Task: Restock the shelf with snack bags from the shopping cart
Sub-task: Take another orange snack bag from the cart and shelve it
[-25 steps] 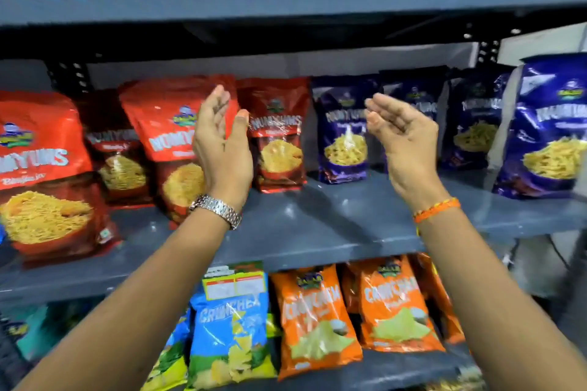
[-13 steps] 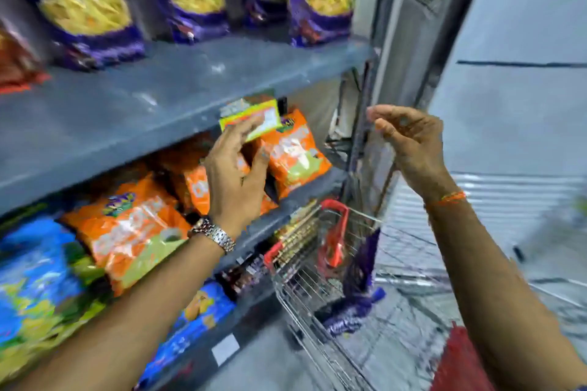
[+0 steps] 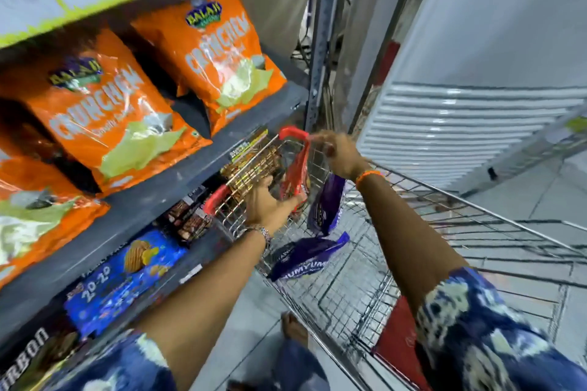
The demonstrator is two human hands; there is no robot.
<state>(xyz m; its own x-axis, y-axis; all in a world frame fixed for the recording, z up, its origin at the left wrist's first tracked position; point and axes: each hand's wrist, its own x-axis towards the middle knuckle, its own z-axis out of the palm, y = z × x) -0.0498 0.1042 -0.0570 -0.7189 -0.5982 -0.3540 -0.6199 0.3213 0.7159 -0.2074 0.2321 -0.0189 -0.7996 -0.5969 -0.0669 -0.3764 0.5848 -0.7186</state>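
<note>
Both my hands were down in the wire shopping cart (image 3: 365, 289): left hand (image 3: 270, 206) with fingers spread against the red snack bag (image 3: 293, 174), right hand (image 3: 338, 154) pinching its top. Two purple bags (image 3: 305, 259) lay below, beside the shelf (image 3: 158, 197) of orange bags (image 3: 104, 111).

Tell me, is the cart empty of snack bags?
No, the cart holds a red bag and two purple bags, one upright, one flat.
</note>
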